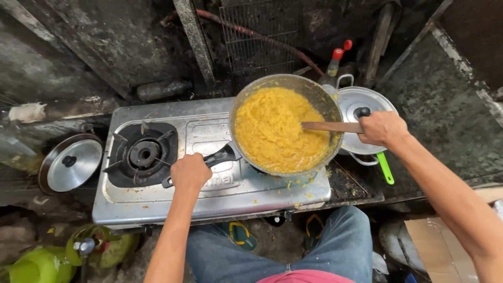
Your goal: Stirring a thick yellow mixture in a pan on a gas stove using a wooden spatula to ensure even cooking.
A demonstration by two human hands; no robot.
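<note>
Metal pan (314,94) of yellow mash on stove, black handle (217,158), wooden spatula (330,126) in it

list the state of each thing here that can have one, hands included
left hand: closed on the black pan handle
right hand: closed on the wooden spatula
pan: on the right burner, nearly full of yellow mash
left burner: bare, no flame visible
pot: lid on, beside the stove
loose lid: lying knob up, left of the stove
</note>
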